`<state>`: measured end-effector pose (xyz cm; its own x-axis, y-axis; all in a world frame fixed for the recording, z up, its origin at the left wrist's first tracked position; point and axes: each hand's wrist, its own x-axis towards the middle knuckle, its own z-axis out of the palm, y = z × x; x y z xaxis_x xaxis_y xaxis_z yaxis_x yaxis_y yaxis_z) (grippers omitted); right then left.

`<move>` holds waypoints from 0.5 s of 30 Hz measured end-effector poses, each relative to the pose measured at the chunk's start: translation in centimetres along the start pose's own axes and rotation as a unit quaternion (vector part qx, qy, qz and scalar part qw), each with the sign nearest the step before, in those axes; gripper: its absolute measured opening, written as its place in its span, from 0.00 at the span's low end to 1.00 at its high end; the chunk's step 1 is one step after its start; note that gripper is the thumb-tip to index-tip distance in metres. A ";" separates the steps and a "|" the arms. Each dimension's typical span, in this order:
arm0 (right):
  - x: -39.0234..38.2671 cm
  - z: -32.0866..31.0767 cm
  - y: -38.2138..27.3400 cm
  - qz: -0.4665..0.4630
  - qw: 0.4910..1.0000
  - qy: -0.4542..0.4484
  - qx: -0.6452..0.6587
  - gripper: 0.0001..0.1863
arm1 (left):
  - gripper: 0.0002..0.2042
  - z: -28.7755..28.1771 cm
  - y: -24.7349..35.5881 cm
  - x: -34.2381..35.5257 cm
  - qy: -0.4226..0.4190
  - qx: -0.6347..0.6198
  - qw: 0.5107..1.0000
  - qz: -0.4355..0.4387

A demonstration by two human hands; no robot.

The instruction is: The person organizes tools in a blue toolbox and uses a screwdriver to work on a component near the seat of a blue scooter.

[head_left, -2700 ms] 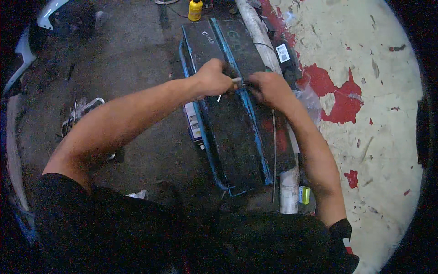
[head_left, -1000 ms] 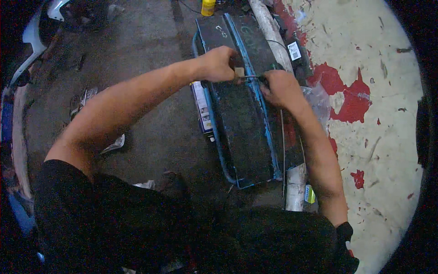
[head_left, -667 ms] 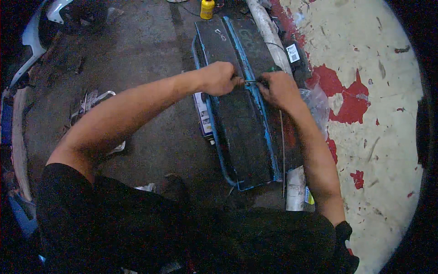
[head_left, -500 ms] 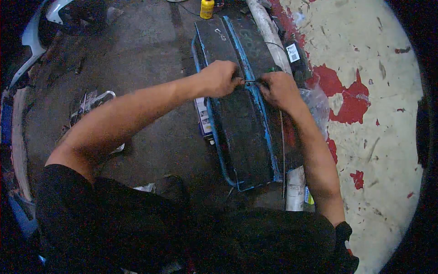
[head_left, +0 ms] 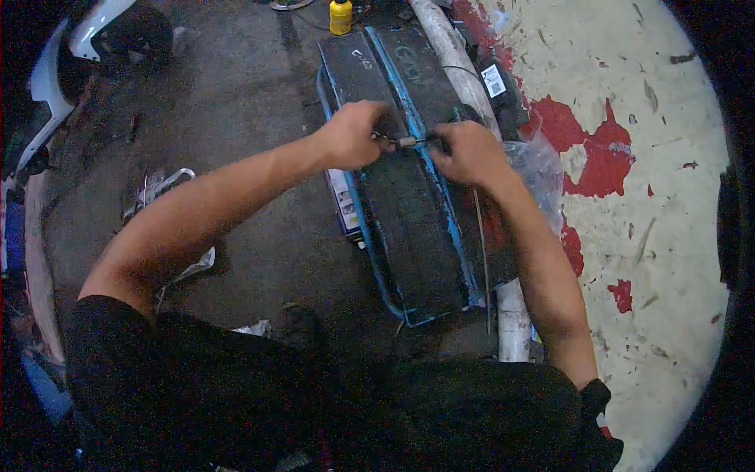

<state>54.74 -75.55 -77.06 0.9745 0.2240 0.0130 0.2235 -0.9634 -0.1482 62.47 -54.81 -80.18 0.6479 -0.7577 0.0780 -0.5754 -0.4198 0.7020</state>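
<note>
Over a long black panel (head_left: pixel 409 228) with blue edges and a blue ridge, my two hands face each other. My left hand (head_left: pixel 355 135) is closed, its fingertips at one end of a small thin part with a pale metal cylinder (head_left: pixel 406 142). My right hand (head_left: pixel 469 153) pinches the dark, thin other end. Curled fingers hide both ends, so the exact kind of part cannot be made out.
A yellow bottle (head_left: pixel 340 17) stands beyond the panel. Along its right lie a pale pipe (head_left: pixel 454 51) and a clear plastic bag (head_left: pixel 543 169). A printed box (head_left: pixel 343 200) sits by its left edge. Worn red paint (head_left: pixel 605 173) marks the pale floor.
My left hand has shifted slightly left, away from my right hand. The pale cylinder between them now shows more plainly. The whole view has moved a little.
</note>
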 end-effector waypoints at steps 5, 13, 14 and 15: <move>-0.3 0.8 -0.9 -0.043 0.997 0.045 0.045 0.16 | 0.11 0.3 0.6 0.7 0.015 0.039 0.999 -0.026; 0.1 1.4 -0.7 -0.116 0.986 0.064 0.099 0.13 | 0.14 -0.3 2.0 1.1 -0.022 -0.198 0.956 -0.217; 0.0 1.6 -0.7 -0.128 0.985 0.072 0.088 0.13 | 0.15 -0.7 2.7 1.2 -0.039 -0.167 0.947 -0.272; 0.0 1.7 -0.6 -0.139 0.984 0.079 0.079 0.13 | 0.16 -0.9 3.1 1.2 -0.057 -0.135 0.934 -0.325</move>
<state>54.54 -74.68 -78.68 0.8695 0.4386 0.2270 0.4888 -0.8302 -0.2680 61.93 -56.51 -77.27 0.7500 -0.4420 -0.4920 0.0776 -0.6799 0.7291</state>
